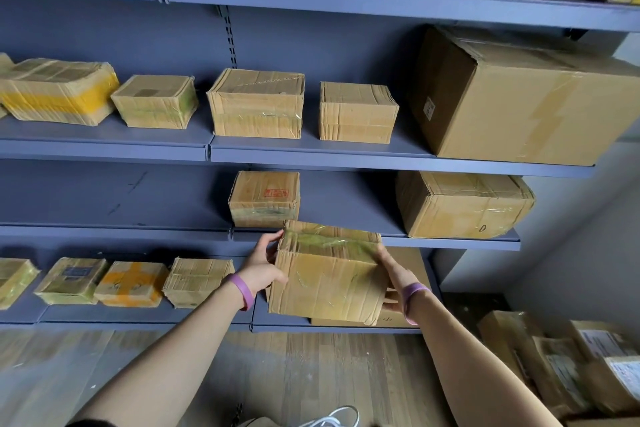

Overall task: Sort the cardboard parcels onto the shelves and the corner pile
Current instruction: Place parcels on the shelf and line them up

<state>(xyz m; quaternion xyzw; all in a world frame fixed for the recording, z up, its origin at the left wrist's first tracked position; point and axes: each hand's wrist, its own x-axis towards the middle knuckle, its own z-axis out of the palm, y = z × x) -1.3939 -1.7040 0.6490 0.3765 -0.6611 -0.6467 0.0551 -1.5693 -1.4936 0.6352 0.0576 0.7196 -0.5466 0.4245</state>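
Holds taped parcel [329,277] between left hand [265,265] and right hand [393,276], fingers [272,238] curled on its sides. Looks light, creased, stiff; best gripped off the slick tape [332,243].

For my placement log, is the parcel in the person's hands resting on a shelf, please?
Off the shelf: the left hand and right hand hold the parcel tilted in front of the shelf edge.

Soft, even, fairly bright light falls on the shelves [381,158], with dim shadow beneath each board. Clear tape on the held parcel [329,274] glints faintly. Wide-angle distortion bows the shelves toward their outer ends, where detail softens.
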